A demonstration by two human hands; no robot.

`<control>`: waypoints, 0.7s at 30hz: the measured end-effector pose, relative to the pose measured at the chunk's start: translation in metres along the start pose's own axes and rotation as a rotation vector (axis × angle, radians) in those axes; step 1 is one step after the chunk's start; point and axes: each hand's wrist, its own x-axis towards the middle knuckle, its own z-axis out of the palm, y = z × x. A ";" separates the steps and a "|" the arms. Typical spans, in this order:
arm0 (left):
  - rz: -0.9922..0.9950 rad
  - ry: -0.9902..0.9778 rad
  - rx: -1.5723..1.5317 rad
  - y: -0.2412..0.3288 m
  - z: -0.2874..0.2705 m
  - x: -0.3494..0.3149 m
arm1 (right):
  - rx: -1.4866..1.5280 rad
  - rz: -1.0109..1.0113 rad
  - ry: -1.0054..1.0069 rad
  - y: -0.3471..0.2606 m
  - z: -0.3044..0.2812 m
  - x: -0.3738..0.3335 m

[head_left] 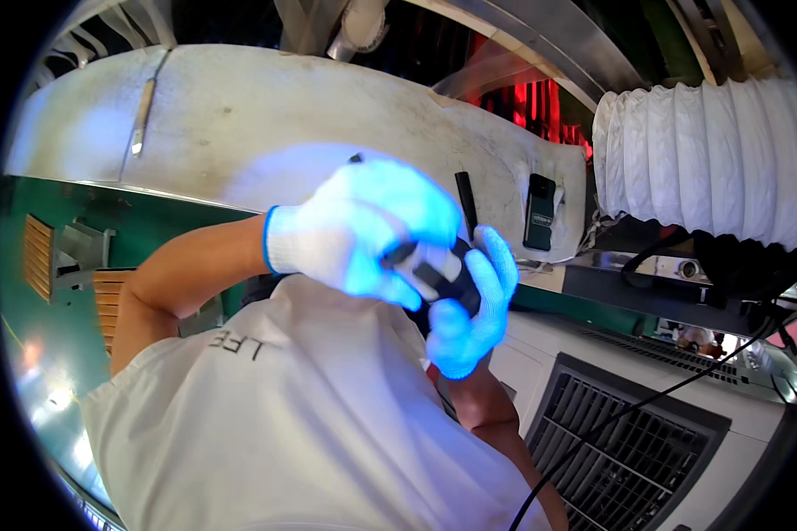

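Both my hands wear white knit gloves, washed in bright blue light. My left hand (pixel 363 226) reaches in from the left with its fingers curled down over a small black part with a pale middle (pixel 432 270). From the other side my right hand (pixel 478 305) cups the same part, fingers bent around its right edge. The part is held up in front of my chest, near the worktable's edge. Glove fingers cover much of it, so its exact kind cannot be made out.
On the pale, stained worktable (pixel 266 106) lie a black stick-like tool (pixel 466 199), a dark phone (pixel 539 212) and a thin wooden-handled tool (pixel 143 115). A white ribbed duct (pixel 700 159) hangs at right, above a white machine with a dark grille (pixel 624 442). Slatted wooden stools (pixel 38 257) stand left; a black cable (pixel 646 398) crosses right.
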 end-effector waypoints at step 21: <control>-0.861 0.153 0.368 0.075 -0.018 -0.093 | 0.494 0.882 -0.100 0.116 0.044 0.039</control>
